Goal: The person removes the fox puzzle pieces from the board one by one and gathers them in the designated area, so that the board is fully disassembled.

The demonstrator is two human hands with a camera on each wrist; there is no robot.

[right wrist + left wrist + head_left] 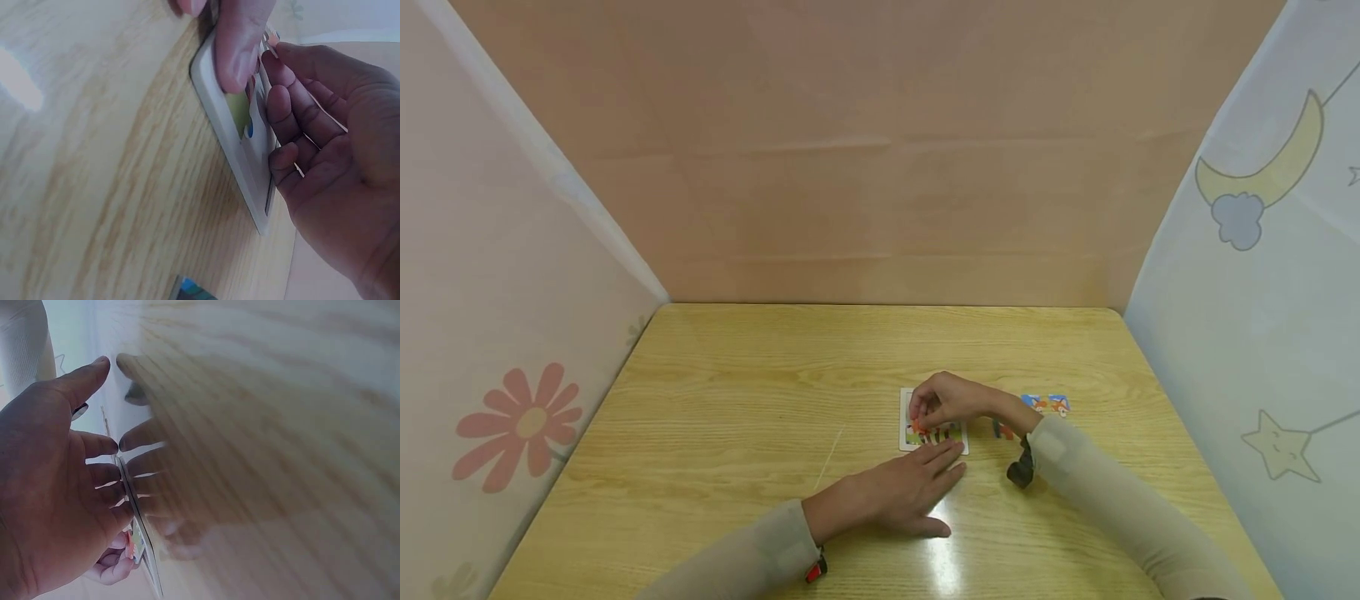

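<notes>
A white-framed puzzle tray lies on the table with colourful pieces set in its lower part. Thumb and fingertips of my right hand pinch a small orange-red puzzle piece over the tray's left side. In the right wrist view, the other fingers of that right hand curl loosely along the frame. My left hand has its fingers stretched out, their tips on the tray's near edge and its thumb spread apart. Part of the tray is hidden behind both hands.
Two loose puzzle pieces with blue and orange print lie right of the tray, beyond the right wrist. A darker red piece lies nearer, partly covered by the right forearm. Fabric walls enclose the wooden table at the back and sides.
</notes>
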